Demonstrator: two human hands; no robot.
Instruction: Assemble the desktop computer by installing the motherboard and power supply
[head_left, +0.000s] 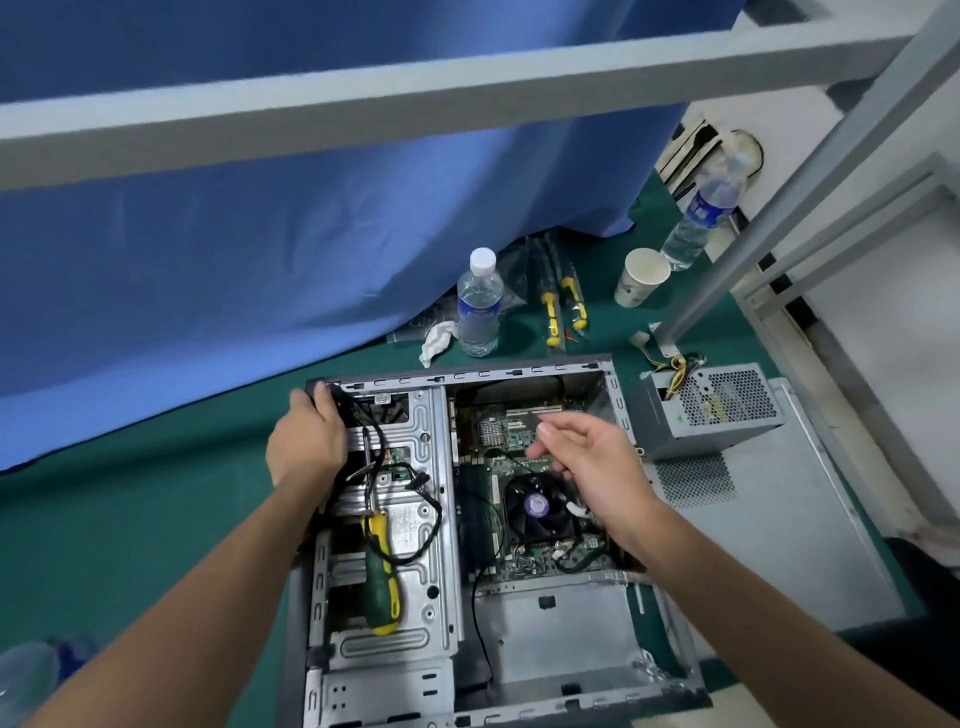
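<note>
Two hands work over the open computer case (545, 629), which lies on its side on the green surface (130, 519). The motherboard (519, 467) already sits inside the case, in the far right part, with its cooler fan (537, 506) on top. The power supply (711, 410) is not yet installed: it stands outside, just beside the right wall of the case, on a grey side panel (810, 530).

In my judgement the step in hand is to fix or check the motherboard before the power supply goes in. To do it well, the left hand (306, 436) should hold the case steady, the loose black cables (415, 499) should be kept away from the board, and the screwdriver (382, 569) with the green and yellow handle, which lies on the metal drive cage (421, 644), should be taken for the screws.

The left grip is clenched on the far left corner of the case, the fingers curled over its edge. The right hand (597, 462) hovers above the motherboard, the fingers loosely bent. It seems to grasp nothing, though something very small between thumb and fingertips I cannot exclude.
</note>
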